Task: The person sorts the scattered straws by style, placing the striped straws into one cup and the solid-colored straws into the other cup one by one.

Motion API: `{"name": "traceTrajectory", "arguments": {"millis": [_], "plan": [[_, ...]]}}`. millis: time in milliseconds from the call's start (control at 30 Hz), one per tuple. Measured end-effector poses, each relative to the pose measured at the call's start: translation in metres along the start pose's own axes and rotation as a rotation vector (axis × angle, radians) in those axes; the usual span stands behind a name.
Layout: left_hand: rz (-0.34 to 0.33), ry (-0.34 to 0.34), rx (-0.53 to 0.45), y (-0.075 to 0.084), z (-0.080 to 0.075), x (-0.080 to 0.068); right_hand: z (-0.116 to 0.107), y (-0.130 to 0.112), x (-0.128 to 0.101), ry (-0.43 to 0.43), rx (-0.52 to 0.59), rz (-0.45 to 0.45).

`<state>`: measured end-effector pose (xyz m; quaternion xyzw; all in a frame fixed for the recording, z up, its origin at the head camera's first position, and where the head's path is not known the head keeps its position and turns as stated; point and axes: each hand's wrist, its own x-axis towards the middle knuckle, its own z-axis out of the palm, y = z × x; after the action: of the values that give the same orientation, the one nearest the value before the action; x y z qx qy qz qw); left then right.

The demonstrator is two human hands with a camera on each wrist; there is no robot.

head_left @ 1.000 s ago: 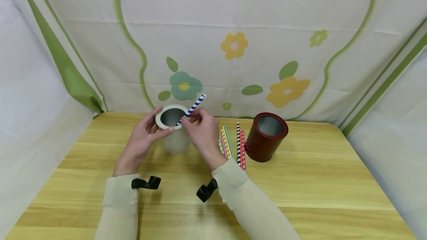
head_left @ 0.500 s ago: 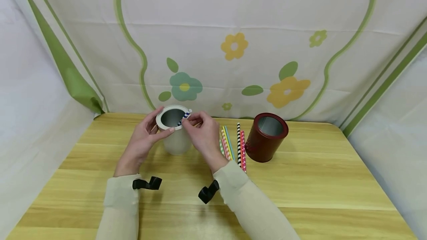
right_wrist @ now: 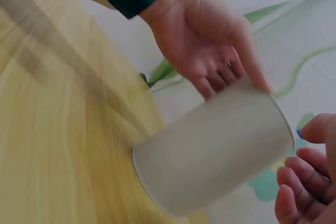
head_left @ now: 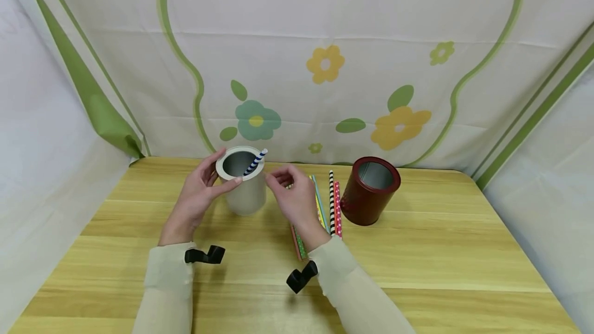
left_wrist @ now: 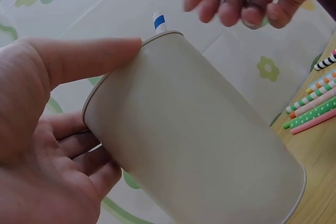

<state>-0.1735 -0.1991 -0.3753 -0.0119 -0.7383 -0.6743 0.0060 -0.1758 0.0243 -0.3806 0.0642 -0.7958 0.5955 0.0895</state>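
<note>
A blue-and-white striped paper straw (head_left: 256,162) leans inside an off-white can (head_left: 246,197), its upper end sticking out past the right of the rim. My left hand (head_left: 195,197) grips the can near its top, thumb at the front of the rim and fingers round the far left side. In the left wrist view only the straw's tip (left_wrist: 159,22) shows above the can. Just right of the can is my right hand (head_left: 297,197), fingers loosely curled and holding nothing, apart from the straw. The straw's lower end is hidden in the can.
Several patterned paper straws (head_left: 332,205) lie on the wooden table (head_left: 445,251), partly hidden under my right hand and wrist. A dark red can (head_left: 364,202) with an open top stands to their right. Behind the table hangs a flowered curtain (head_left: 287,86).
My right hand has lowered the striped straw into the off-white can, let go of it and drawn back to the right. My left hand keeps its grip on the can.
</note>
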Motion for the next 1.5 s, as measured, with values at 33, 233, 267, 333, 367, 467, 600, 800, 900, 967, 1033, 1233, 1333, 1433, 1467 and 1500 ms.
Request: {"name": "traceTrajectory", "arguments": {"millis": [33, 233, 267, 333, 367, 467, 600, 800, 900, 967, 1033, 1233, 1333, 1433, 1467, 1500], "plan": [[0.002, 0.001, 0.0, 0.0, 0.0, 0.0, -0.003, 0.004, 0.0, 0.0, 0.0, 0.011], [0.009, -0.002, -0.009, 0.002, 0.001, -0.001, -0.02, 0.029, -0.003, -0.02, -0.043, 0.124], [0.01, -0.004, -0.012, 0.002, 0.001, -0.001, -0.022, 0.034, -0.005, -0.027, -0.064, 0.141], [0.014, -0.006, -0.015, 0.002, 0.001, -0.001, -0.026, 0.043, -0.007, -0.044, -0.114, 0.164], [0.016, -0.007, -0.017, 0.002, 0.001, 0.0, -0.027, 0.047, -0.008, -0.055, -0.14, 0.172], [0.02, -0.009, -0.017, 0.001, 0.001, 0.001, -0.029, 0.057, -0.012, -0.09, -0.226, 0.167], [0.022, -0.011, -0.017, -0.001, 0.001, 0.002, -0.03, 0.064, -0.017, -0.138, -0.312, 0.152], [0.034, -0.016, -0.025, -0.004, 0.003, 0.004, -0.03, 0.063, -0.025, -0.141, -0.411, 0.14], [0.037, -0.018, -0.027, -0.005, 0.004, 0.003, -0.028, 0.062, -0.028, -0.131, -0.458, 0.129], [0.038, -0.015, -0.032, -0.005, 0.004, 0.002, -0.027, 0.062, -0.029, -0.121, -0.487, 0.112], [0.039, -0.011, -0.038, -0.004, 0.004, 0.001, -0.026, 0.061, -0.03, -0.112, -0.517, 0.092], [0.039, -0.006, -0.038, -0.004, 0.003, 0.0, -0.025, 0.06, -0.032, -0.101, -0.573, 0.037], [0.04, -0.007, -0.033, -0.004, 0.003, 0.001, -0.026, 0.061, -0.031, -0.1, -0.582, 0.02], [0.04, -0.006, -0.032, -0.005, 0.003, 0.001, -0.026, 0.061, -0.031, -0.103, -0.572, 0.03], [0.041, -0.006, -0.034, -0.005, 0.003, 0.001, -0.026, 0.062, -0.031, -0.105, -0.569, 0.036], [0.042, -0.006, -0.034, -0.005, 0.004, 0.001, -0.026, 0.062, -0.031, -0.106, -0.565, 0.044]]}}
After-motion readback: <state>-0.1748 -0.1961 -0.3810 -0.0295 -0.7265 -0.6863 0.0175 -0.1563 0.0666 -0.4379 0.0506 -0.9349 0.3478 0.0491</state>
